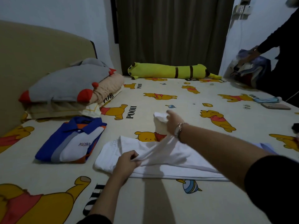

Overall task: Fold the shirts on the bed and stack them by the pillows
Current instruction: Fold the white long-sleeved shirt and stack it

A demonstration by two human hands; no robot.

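A white shirt (163,160) lies partly folded in the middle of the bed. My left hand (127,161) pinches a fold of it near the shoulder. My right hand (174,122) grips the white sleeve and holds it lifted above the bed, stretched between both hands. A folded blue, white and orange polo shirt (71,141) lies to the left, just in front of the pillows (71,88).
The bed (178,97) has a cartoon-bear sheet. A long yellow plush toy (171,71) lies at its far edge by the dark curtain. A small flat pink item (275,106) and a light blue cloth (268,99) sit at right. Another person (278,44) handles clothes at far right.
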